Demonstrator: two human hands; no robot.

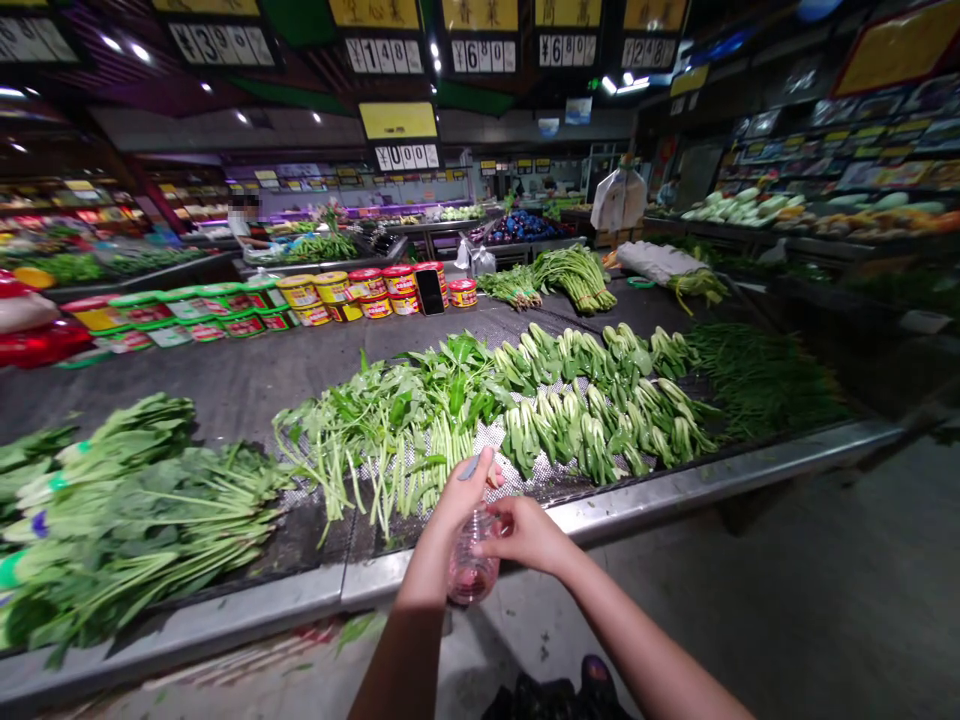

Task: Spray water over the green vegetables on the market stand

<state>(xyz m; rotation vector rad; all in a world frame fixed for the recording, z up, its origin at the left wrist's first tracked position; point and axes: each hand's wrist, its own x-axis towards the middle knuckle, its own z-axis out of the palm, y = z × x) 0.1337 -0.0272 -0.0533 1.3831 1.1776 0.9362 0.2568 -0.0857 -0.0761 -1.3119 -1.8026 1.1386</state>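
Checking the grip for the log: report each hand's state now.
Left hand: closed, holding the clear plastic spray bottle.
Right hand: closed on the same bottle's neck.

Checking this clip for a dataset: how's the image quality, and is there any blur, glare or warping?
Head view: wide-angle warping bends the steel counter edge; the leafy greens at lower left look smeared; the ceiling lights glare slightly against dark surroundings; the plastic bottle stays reasonably clear, though its edges are soft.
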